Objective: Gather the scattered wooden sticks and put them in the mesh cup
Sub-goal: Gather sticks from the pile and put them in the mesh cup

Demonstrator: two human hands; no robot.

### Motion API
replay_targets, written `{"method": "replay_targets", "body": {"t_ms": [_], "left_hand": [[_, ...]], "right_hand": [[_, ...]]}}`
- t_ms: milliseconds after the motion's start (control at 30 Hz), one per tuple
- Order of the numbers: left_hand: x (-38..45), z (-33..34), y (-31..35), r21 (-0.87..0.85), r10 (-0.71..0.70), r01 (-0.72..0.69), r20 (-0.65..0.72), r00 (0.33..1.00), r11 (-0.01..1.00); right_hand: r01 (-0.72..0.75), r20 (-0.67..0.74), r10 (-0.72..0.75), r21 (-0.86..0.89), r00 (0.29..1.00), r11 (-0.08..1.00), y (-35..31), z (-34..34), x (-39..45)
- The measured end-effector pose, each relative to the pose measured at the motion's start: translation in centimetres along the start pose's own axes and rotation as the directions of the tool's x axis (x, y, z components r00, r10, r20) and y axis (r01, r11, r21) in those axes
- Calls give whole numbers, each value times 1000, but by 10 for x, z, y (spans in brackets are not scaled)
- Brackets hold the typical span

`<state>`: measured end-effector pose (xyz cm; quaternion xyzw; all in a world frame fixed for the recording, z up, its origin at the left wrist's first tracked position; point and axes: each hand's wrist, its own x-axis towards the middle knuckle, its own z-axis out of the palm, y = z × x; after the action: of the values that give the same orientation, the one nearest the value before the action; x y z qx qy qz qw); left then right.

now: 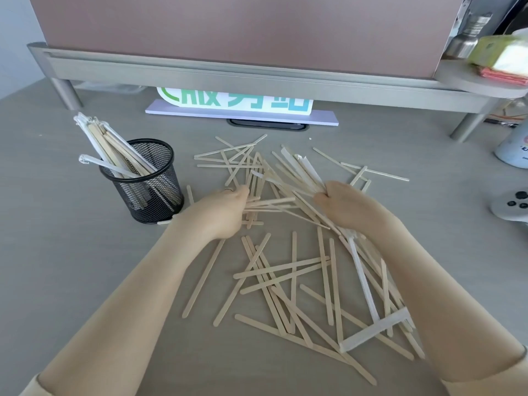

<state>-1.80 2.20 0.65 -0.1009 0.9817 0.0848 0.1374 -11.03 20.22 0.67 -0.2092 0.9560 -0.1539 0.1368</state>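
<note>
A black mesh cup (pixel 148 190) stands on the grey desk at the left, with several wooden sticks (pixel 114 147) leaning out of it toward the upper left. Many more pale wooden sticks (pixel 285 281) lie scattered over the middle of the desk, some in paper wrappers. My left hand (pixel 223 212) rests just right of the cup, its fingers closed on the ends of several sticks. My right hand (pixel 348 207) grips a fanned bundle of sticks (pixel 294 175) that points up and left. Both hands sit over the upper part of the pile.
A raised monitor stand (pixel 257 78) spans the back of the desk, with a white sign with green characters (pixel 237 105) under it. A white game controller (pixel 511 207) and a white bottle (pixel 514 150) sit at the right edge. A metal flask (pixel 464 42) stands on the shelf.
</note>
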Motion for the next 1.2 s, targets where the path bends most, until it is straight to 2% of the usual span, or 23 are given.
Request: {"method": "replay_targets", "body": {"t_ms": [133,300,400,500,567,700,833,900,967,1033,1200], "left_hand": [[-6,-13,-5,-128,53,-61,-62,997,990],[-5,-21,-8,-393,47,-151,-261,964,907],[-4,-23,-3,-503,3,-254,-446,895,826],[-1,-22,1,-586,-124,-331,-602,789,740],[1,-22,2,-667,-211,-403,-644,736,627],[-3,-25,4,-777,-334,-575,-629,702,256],[-7,-29,8,-762,-464,-641,-603,648,94],[-5,-28,9,-782,-517,-623,-542,663,22],[-2,-25,10,-810,-533,-585,-476,700,-45],[1,-20,11,-832,-516,-553,-454,726,-47],[6,-2,14,-859,-444,-501,-491,749,106]], "right_hand": [[26,-43,-18,181,999,983,3,-13,0],[120,-206,-53,326,977,938,5,-19,5],[189,-297,-64,414,953,890,2,-18,5],[299,-387,-108,476,916,827,-5,-18,1],[350,-445,-104,517,890,781,-9,-19,-3],[457,-555,-28,654,831,603,-18,-24,-11],[586,-655,87,721,751,369,-31,-22,-21],[620,-684,106,706,721,342,-36,-16,-25],[630,-682,96,712,725,310,-39,-10,-26],[615,-664,74,724,744,314,-41,-3,-26],[526,-583,20,747,812,407,-38,13,-21]]}}
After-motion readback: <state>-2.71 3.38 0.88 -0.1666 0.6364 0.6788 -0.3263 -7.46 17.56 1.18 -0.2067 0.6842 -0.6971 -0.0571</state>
